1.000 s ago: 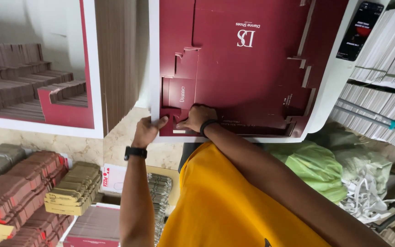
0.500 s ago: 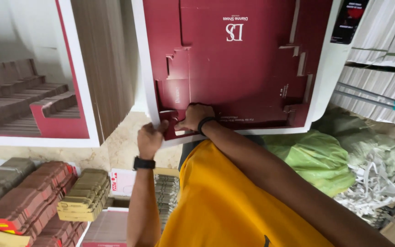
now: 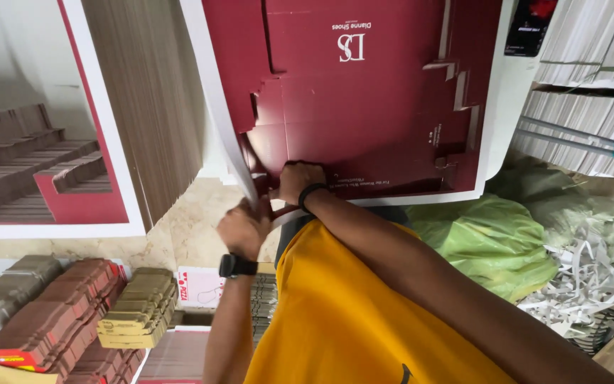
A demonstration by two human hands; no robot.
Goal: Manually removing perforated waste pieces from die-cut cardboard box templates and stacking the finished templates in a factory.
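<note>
Fingers of our left hand (image 3: 244, 226) now clench the white trim strip (image 3: 230, 146) we have peeled downward, while our right hand (image 3: 300, 181) pins the maroon die-cut sheet (image 3: 364, 107) just above them.

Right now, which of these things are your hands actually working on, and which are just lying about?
In hand:
left hand and right hand, gripping the near corner of the dark red die-cut cardboard sheet.

Lying about:
tall stack of white-edged card sheets; crumpled green plastic bag; white paper trimmings; brown folded cardboard bundles.

Left hand (image 3: 244, 226) fisted, right hand (image 3: 300, 182) curled, wrists close together.
</note>
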